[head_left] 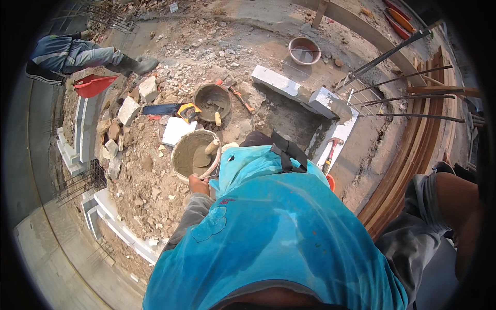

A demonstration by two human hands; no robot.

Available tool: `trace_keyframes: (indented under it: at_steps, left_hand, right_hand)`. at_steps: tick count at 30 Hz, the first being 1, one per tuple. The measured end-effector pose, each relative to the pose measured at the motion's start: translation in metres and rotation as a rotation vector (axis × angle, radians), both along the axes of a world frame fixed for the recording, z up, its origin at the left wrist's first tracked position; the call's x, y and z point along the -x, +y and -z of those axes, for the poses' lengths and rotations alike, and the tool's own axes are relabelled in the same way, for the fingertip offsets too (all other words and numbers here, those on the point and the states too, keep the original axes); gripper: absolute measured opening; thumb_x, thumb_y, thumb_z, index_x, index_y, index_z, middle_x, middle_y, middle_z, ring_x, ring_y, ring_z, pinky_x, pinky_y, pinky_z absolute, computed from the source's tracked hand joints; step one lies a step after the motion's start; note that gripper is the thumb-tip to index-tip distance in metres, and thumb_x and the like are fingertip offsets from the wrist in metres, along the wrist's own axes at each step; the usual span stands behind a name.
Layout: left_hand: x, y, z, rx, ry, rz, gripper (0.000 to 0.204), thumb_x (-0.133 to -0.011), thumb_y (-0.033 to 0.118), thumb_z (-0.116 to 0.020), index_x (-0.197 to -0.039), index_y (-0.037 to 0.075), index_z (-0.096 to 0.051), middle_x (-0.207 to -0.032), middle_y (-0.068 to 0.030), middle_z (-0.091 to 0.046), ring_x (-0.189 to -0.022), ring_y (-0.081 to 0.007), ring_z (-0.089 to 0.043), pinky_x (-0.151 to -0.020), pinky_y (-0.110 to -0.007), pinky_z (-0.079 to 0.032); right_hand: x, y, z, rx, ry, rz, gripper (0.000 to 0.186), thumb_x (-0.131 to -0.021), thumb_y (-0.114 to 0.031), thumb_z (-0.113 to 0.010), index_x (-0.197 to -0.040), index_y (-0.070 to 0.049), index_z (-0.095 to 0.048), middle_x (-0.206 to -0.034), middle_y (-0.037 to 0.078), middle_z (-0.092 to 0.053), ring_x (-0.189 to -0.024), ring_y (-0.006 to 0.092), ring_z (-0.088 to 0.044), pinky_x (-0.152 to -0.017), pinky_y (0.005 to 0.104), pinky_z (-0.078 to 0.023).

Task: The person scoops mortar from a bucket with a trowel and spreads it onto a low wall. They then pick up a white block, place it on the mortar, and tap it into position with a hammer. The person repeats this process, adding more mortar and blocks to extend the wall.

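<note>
My left hand (198, 185) is closed at the near rim of a bucket (176, 155) of grey mortar, its fingers curled at the edge. A trowel (212, 146) lies in this mortar, wooden handle up against the right side. Just beyond stands a second mortar bucket (199, 95) with another wooden-handled trowel (218, 119). Next to them are a handsaw (164, 109) with a yellow and black handle, a white block (177, 131) and an orange-handled hammer (242, 99). My right hand does not show; my blue shirt fills the lower middle.
A low white block wall (281, 82) makes a corner ahead, with a red hammer (333, 151) on its right arm. Rebar (408, 97) juts in from the right above timber planks (400, 170). A basin (305, 51) stands farther off. Another person (77, 54) is at upper left, near rubble (128, 110).
</note>
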State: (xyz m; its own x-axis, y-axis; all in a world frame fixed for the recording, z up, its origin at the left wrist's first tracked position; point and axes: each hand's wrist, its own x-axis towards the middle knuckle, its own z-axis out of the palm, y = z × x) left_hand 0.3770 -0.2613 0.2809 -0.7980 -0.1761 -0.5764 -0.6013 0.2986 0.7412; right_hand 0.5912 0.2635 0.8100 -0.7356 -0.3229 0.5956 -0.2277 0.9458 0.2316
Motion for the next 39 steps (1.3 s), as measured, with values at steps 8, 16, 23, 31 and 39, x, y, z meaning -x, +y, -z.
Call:
trace_keyframes:
  at_steps: [8,16,23,31,39]
  left_hand:
    - [-0.011,0.024,-0.015,-0.292,-0.069,-0.592,0.030,-0.085,0.014,-0.049,-0.110,-0.004,-0.049,-0.102,-0.0198,-0.056,-0.091,-0.0352,-0.061,-0.082,-0.053,-0.057]
    - [-0.013,0.012,-0.041,-0.171,-0.103,-0.701,0.036,-0.092,0.017,-0.048,-0.124,0.000,-0.049,-0.118,-0.0233,-0.056,-0.102,-0.0387,-0.061,-0.084,-0.052,-0.055]
    - [-0.026,0.024,-0.032,-0.176,-0.206,-0.644,0.036,-0.090,0.017,-0.047,-0.121,-0.001,-0.047,-0.113,-0.0234,-0.055,-0.099,-0.0402,-0.060,-0.081,-0.054,-0.054]
    - [-0.030,-0.026,0.071,-0.051,-0.296,-0.214,0.036,-0.088,0.018,-0.046,-0.117,-0.003,-0.046,-0.108,-0.0236,-0.055,-0.096,-0.0419,-0.059,-0.077,-0.055,-0.052]
    - [0.035,-0.081,0.157,0.353,-0.196,0.682,0.031,-0.086,0.016,-0.042,-0.111,-0.002,-0.046,-0.100,-0.0228,-0.054,-0.089,-0.0426,-0.057,-0.070,-0.057,-0.050]
  right_hand:
    - [-0.004,0.002,0.032,-0.074,-0.105,0.084,0.044,-0.086,0.002,-0.061,-0.129,0.005,-0.054,-0.095,0.014,-0.063,-0.075,0.0146,-0.058,-0.068,0.0302,-0.048]
    - [0.017,0.016,-0.002,0.070,-0.043,0.034,0.046,-0.084,0.004,-0.062,-0.129,0.003,-0.054,-0.092,0.013,-0.063,-0.071,0.0130,-0.055,-0.063,0.0297,-0.047]
    - [-0.032,0.036,0.188,0.851,-0.731,0.665,0.058,-0.081,0.004,-0.060,-0.137,-0.007,-0.049,-0.093,0.015,-0.061,-0.080,0.0327,-0.061,-0.072,0.0414,-0.050]
    - [-0.231,-0.049,0.388,1.255,-1.393,0.879,0.048,-0.080,0.000,-0.054,-0.128,0.000,-0.058,-0.075,0.019,-0.069,-0.072,0.0283,-0.069,-0.069,0.0374,-0.053]
    - [-0.315,-0.097,0.448,1.587,-0.808,0.930,0.021,-0.084,-0.012,-0.055,-0.085,0.003,-0.069,-0.067,0.017,-0.064,-0.063,0.0215,-0.063,-0.062,0.0351,-0.050]
